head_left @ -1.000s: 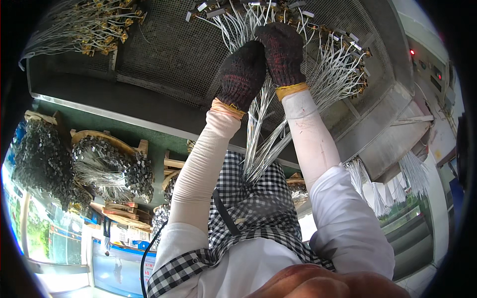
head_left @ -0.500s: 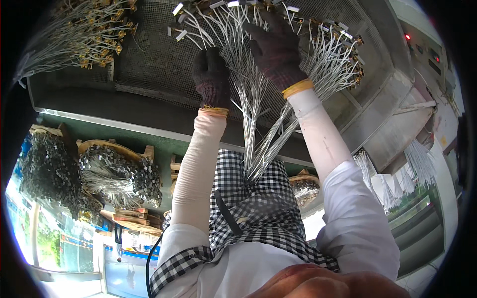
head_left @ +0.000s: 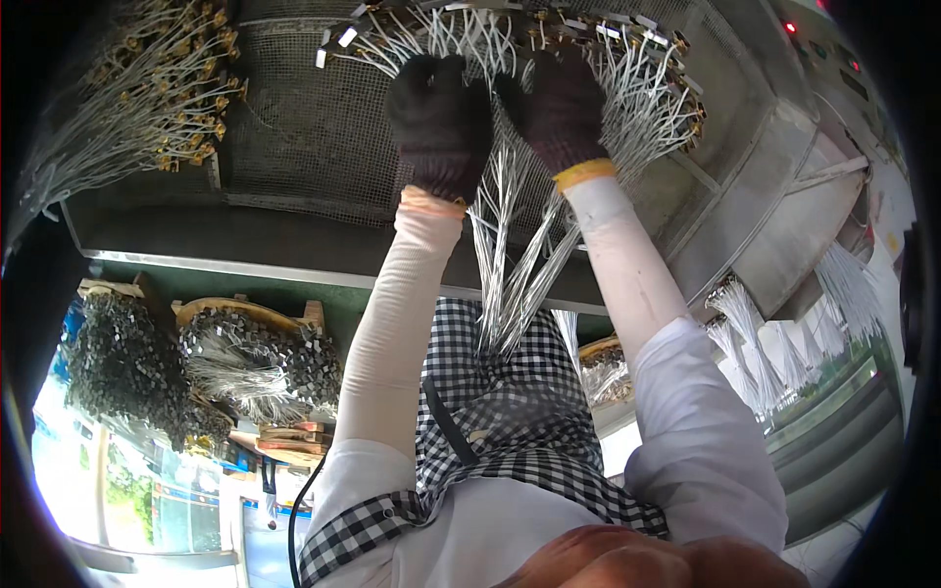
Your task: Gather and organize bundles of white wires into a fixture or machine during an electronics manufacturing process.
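Observation:
Before me a wide bunch of thin white wires (head_left: 503,186) lies on a dark mesh tray (head_left: 304,127), fanned out at its far end and hanging over the near edge. Small white and brass-coloured end pieces (head_left: 608,32) tip the wires. My left hand (head_left: 438,122), in a dark knitted glove, is curled over the left part of the fan. Close beside it, my right hand (head_left: 559,108), gloved alike, bends its fingers over the middle wires. Both hands look closed on wires, though the fingertips are partly hidden.
Another wire bunch (head_left: 137,122) with brass-coloured ends lies at the far left. Below the tray edge (head_left: 245,267), bundles with dark end pieces (head_left: 127,363) rest by wooden supports. White wire bundles (head_left: 750,343) hang at the right, near a metal housing (head_left: 774,216).
My left hand has moved right and up onto the wires, closer to my right hand. The right hand has drawn slightly back toward me, and its fingers are more bent.

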`<state>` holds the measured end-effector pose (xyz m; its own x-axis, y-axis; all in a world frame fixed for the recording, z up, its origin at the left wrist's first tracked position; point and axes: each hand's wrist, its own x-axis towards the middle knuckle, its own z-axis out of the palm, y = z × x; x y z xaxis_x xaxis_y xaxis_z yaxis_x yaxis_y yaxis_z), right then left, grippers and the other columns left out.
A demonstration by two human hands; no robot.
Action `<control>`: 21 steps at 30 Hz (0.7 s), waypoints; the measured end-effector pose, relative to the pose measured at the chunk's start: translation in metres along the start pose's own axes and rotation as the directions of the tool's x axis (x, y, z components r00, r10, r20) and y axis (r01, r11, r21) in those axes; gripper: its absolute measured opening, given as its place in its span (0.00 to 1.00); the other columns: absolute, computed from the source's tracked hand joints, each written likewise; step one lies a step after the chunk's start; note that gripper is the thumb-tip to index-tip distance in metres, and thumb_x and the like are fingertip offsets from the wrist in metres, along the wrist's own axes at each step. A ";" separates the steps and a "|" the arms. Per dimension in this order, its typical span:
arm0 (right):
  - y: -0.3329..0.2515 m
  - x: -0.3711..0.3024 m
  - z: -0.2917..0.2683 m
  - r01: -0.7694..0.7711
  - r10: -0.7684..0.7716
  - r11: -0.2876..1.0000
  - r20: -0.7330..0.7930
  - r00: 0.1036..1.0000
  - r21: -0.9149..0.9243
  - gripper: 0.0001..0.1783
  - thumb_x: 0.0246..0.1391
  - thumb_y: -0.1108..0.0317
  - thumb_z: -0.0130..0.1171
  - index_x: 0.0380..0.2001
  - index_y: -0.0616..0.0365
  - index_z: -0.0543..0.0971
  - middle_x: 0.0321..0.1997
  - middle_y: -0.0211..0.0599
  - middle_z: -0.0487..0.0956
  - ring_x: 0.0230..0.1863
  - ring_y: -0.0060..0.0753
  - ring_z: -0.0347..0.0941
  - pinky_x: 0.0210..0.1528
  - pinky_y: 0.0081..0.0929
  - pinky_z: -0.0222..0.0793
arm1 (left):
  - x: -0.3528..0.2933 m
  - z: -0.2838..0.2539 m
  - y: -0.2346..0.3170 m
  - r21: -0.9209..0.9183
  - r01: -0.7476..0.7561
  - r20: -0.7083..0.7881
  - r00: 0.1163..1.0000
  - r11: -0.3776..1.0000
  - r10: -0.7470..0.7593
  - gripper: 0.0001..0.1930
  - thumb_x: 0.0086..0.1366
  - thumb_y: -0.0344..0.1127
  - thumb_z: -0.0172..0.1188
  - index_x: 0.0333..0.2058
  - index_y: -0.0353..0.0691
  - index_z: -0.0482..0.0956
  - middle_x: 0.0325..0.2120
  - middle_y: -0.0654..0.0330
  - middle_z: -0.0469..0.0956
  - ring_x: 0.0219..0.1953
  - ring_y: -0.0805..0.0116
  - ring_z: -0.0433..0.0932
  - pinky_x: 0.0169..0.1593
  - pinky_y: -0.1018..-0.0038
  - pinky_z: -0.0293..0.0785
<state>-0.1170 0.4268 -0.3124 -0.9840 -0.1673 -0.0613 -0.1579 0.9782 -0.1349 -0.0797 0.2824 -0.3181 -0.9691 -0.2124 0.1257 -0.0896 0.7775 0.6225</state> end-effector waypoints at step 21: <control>0.000 -0.030 0.010 -0.063 0.084 0.937 -0.046 0.995 0.343 0.17 0.39 0.69 0.65 0.38 0.58 0.80 0.49 0.45 0.77 0.47 0.53 0.76 0.50 0.46 0.73 | 0.029 0.014 -0.025 -0.248 0.444 0.145 0.896 0.861 -0.420 0.18 0.60 0.30 0.63 0.48 0.31 0.72 0.33 0.54 0.80 0.33 0.63 0.81 0.36 0.69 0.78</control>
<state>-0.0872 0.4308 -0.3206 -0.9965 -0.0790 -0.0269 -0.0576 0.8849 -0.4622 -0.1084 0.2658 -0.3408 -0.8639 -0.4309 -0.2607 -0.4502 0.4285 0.7834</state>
